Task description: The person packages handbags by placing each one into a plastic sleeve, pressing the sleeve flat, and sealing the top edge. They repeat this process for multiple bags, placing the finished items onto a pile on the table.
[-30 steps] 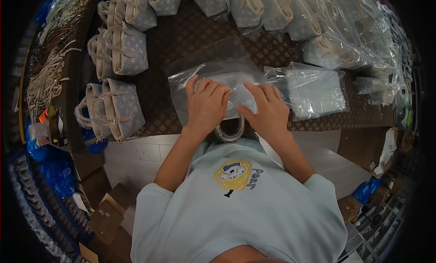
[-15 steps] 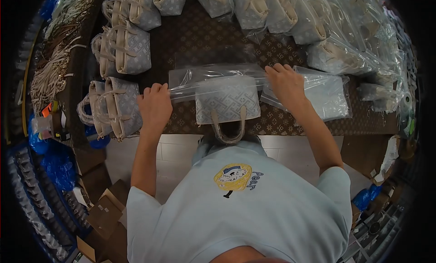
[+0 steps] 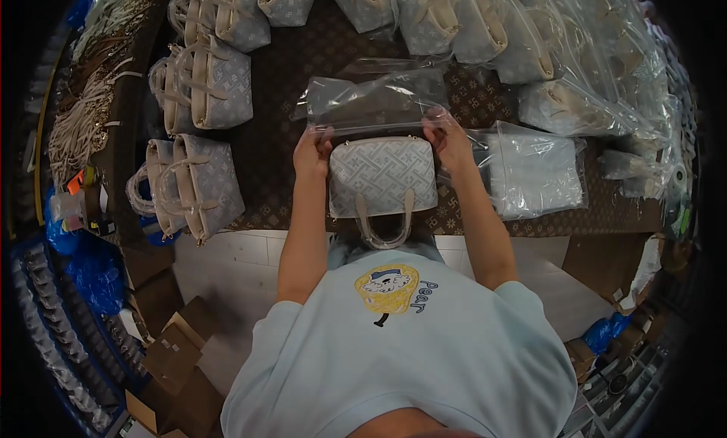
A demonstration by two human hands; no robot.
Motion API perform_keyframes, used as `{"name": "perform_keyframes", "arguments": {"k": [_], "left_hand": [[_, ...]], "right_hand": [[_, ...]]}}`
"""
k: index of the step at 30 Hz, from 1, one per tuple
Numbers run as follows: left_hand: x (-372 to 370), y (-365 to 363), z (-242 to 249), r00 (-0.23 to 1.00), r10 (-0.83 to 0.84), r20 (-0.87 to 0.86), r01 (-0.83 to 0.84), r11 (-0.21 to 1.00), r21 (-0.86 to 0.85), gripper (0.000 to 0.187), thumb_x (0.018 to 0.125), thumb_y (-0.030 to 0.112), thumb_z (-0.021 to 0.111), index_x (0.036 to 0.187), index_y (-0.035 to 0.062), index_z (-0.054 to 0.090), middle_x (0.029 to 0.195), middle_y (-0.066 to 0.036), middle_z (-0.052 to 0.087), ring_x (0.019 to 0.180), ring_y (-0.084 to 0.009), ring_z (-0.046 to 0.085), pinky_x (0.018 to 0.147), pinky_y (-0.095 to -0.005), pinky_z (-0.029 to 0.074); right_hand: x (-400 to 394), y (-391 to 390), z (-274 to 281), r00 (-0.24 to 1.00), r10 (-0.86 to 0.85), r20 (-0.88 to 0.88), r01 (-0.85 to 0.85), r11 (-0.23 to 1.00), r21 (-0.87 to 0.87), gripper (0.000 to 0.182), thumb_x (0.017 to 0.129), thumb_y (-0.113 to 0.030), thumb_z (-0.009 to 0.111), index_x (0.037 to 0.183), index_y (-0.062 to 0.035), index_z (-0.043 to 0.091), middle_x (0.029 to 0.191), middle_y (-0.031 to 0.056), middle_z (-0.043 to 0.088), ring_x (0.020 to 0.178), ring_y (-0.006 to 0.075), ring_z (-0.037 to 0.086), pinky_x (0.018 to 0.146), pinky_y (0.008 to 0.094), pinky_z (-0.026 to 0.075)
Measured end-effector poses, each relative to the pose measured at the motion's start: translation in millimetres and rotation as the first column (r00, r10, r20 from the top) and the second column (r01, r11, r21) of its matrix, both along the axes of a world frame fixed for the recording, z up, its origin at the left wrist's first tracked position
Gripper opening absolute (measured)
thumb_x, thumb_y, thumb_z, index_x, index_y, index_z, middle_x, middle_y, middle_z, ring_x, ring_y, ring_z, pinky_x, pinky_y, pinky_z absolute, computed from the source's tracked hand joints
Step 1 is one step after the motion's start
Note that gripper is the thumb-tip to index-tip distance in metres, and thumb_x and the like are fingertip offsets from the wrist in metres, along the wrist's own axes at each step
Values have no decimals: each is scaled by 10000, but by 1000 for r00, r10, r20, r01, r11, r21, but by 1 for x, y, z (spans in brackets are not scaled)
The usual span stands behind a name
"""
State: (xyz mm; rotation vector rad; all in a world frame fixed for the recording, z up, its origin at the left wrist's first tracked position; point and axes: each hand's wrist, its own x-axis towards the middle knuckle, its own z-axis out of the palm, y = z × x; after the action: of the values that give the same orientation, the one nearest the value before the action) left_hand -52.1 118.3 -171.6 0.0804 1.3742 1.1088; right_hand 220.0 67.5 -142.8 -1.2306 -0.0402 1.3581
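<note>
A pale patterned handbag (image 3: 384, 174) lies on the brown patterned cloth, its handles hanging over the front edge. Just beyond it, a clear plastic bag (image 3: 375, 97) is spread by its near edge between both hands. My left hand (image 3: 312, 150) pinches the left corner of that edge, beside the handbag's upper left corner. The right corner is pinched in my right hand (image 3: 448, 141), close to the handbag's upper right corner. To the right lies a stack of flat clear plastic bags (image 3: 535, 171).
Pale handbags (image 3: 221, 84) stand along the left and far sides of the brown table (image 3: 280, 90). Plastic-wrapped handbags (image 3: 575, 109) crowd the right side. Straps (image 3: 91, 105) hang in a bundle at far left. Cardboard boxes (image 3: 173, 356) and blue plastic (image 3: 97, 279) are lower down.
Both hands have moved inward, closer together. The plastic has shifted away from over the handbag to its far side, leaving the handbag uncovered.
</note>
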Motion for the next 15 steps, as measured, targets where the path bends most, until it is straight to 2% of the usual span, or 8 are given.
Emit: {"name": "perform_keyframes", "arguments": {"k": [4, 5, 6, 11, 12, 13, 14, 15], "left_hand": [[6, -19, 8, 988, -43, 149, 21, 989, 147, 291, 923, 235, 531, 1120, 22, 550, 1017, -95, 597, 924, -200, 608, 739, -315, 513], [5, -25, 14, 975, -126, 183, 94, 980, 175, 324, 920, 246, 539, 1145, 14, 536, 1057, -104, 589, 978, -201, 588, 824, -324, 503], [6, -31, 18, 976, -118, 185, 86, 981, 175, 324, 920, 246, 539, 1145, 14, 536, 1057, -104, 589, 978, -201, 588, 824, -324, 503], [1, -56, 11, 976, -213, 43, 204, 967, 151, 467, 924, 407, 483, 1154, 6, 550, 1053, -102, 608, 981, -221, 574, 839, -324, 464], [0, -63, 11, 977, -207, 47, 198, 968, 151, 467, 924, 407, 483, 1154, 6, 550, 1053, -102, 608, 981, -221, 574, 839, -324, 464], [0, -72, 12, 912, -270, -308, 339, 920, 199, 438, 935, 376, 436, 1113, -2, 566, 1024, -133, 614, 931, -227, 591, 808, -333, 472], [0, -81, 13, 731, -270, -627, 479, 857, 189, 424, 945, 346, 390, 1072, -11, 582, 995, -164, 621, 881, -233, 608, 777, -342, 479], [1, -87, 23, 733, -263, -628, 473, 860, 192, 424, 945, 346, 390, 1072, -11, 582, 995, -164, 621, 881, -233, 608, 777, -342, 479]], "right_hand": [[-8, -24, -13, 998, 36, -59, -33, 999, 41, 286, 941, -254, 490, 1100, -33, 577, 972, 56, 630, 830, 121, 590, 690, 239, 489], [-12, -31, -12, 980, 112, 162, -113, 994, 1, 297, 945, -255, 483, 1104, -22, 576, 980, 54, 627, 836, 118, 586, 710, 243, 482], [-17, -38, -13, 910, 188, 370, -182, 982, -52, 308, 949, -256, 475, 1107, -12, 575, 988, 52, 624, 842, 116, 583, 730, 247, 475], [-24, -56, -14, 947, 170, 272, -145, 983, -108, 380, 957, -325, 444, 1095, -4, 593, 972, 59, 624, 819, 114, 556, 725, 241, 454], [-19, -59, -20, 853, 251, 459, -220, 968, -119, 393, 958, -329, 437, 1100, 4, 590, 960, 77, 631, 815, 124, 557, 724, 252, 451], [-17, -60, -17, 714, 316, 625, -291, 946, -146, 406, 959, -333, 430, 1105, 12, 587, 949, 95, 638, 812, 134, 558, 723, 263, 447], [-18, -61, -14, 709, 321, 628, -298, 943, -146, 406, 959, -333, 430, 1105, 12, 587, 949, 95, 638, 812, 134, 558, 723, 263, 447], [-25, -61, -2, 579, 236, 781, -257, 961, -100, 389, 963, -302, 410, 1114, 13, 580, 920, 132, 642, 793, 170, 583, 714, 280, 455]]}}
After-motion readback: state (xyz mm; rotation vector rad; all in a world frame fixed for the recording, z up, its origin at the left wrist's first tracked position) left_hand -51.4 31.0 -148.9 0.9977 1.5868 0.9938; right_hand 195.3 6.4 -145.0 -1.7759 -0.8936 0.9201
